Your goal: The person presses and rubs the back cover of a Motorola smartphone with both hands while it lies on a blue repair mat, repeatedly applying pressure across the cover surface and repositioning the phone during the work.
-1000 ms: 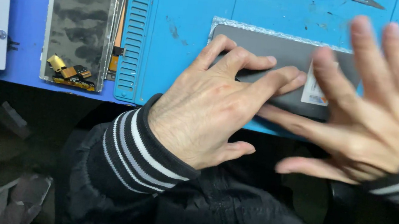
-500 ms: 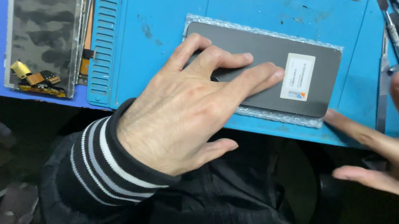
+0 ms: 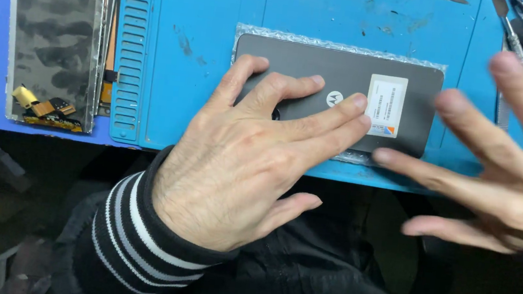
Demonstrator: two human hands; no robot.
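While the flat grey rectangular phone (image 3: 347,84) lies back-up on bubble wrap (image 3: 326,41) at frame centre, left hand (image 3: 243,164) presses it, flat and unclenched. Right hand (image 3: 508,168) splayed, grasping nothing. Risk: phone skidding across blue mat (image 3: 225,5).

A left hand (image 3: 240,164) lies flat across the grey phone (image 3: 347,88) near the front edge of the blue mat (image 3: 225,5); the right hand (image 3: 508,168) crowds the mat's right edge. Bare mat stretches behind the phone. Tools (image 3: 518,25), apparently tweezers, block the far right corner; a dismantled screen panel (image 3: 54,38) flanks the left edge.
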